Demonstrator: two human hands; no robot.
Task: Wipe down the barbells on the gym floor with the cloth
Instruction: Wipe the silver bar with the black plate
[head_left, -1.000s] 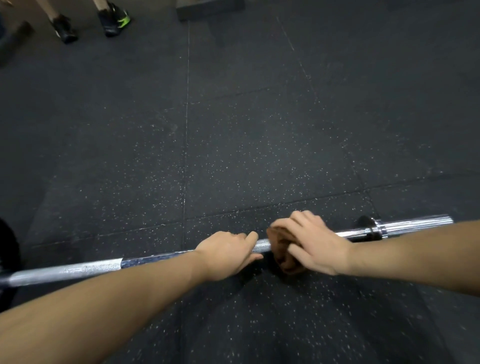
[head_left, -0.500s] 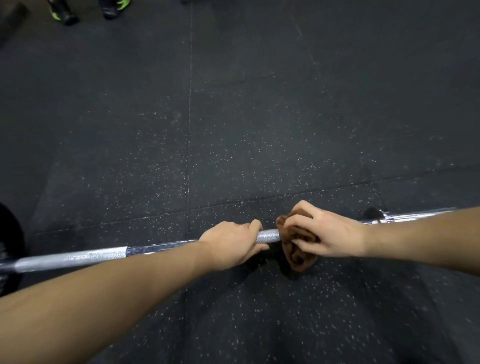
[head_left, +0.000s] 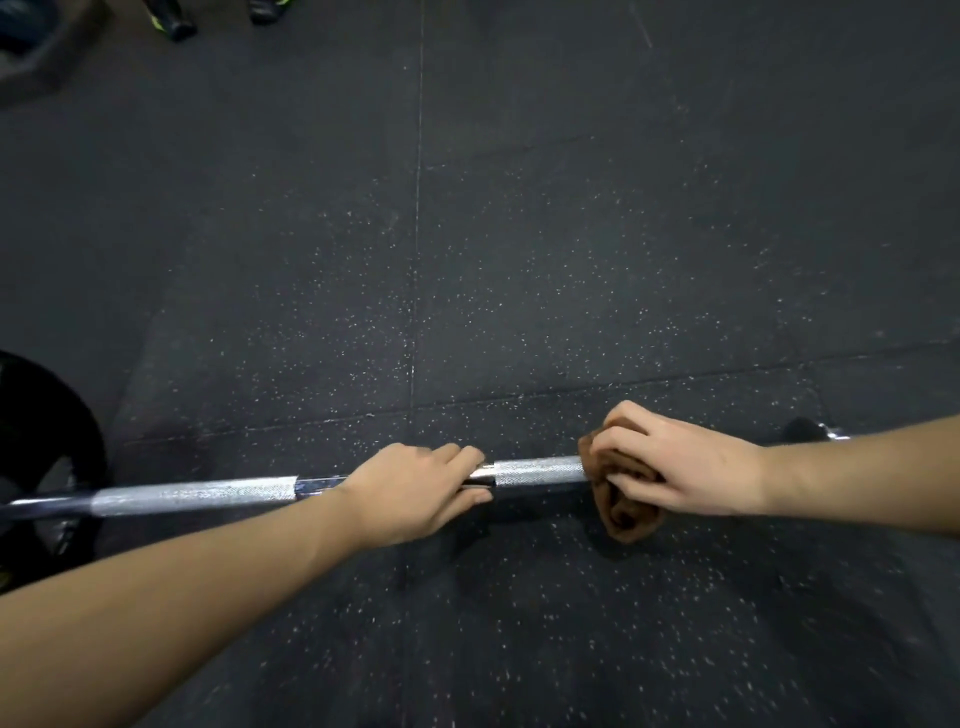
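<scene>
A steel barbell (head_left: 540, 472) runs left to right across the lower middle of the head view, above the black rubber floor. My left hand (head_left: 415, 493) grips its shaft near the middle, fingers curled over the top. A short stretch of knurled shaft shows between my hands. My right hand (head_left: 680, 467) holds a brown cloth (head_left: 626, 506) wrapped around the bar, with folds hanging below the fingers. The bar's right collar (head_left: 828, 431) peeks out past my right forearm, which hides the shaft there.
A black weight plate (head_left: 47, 441) sits on the bar's left end at the frame edge. Another person's shoes (head_left: 174, 23) stand at the top left. Speckled rubber mats (head_left: 519, 234) with seams cover the floor beyond the bar.
My right hand with the cloth has slid rightward along the bar, away from my left hand, uncovering knurled shaft between them. My left hand keeps its grip.
</scene>
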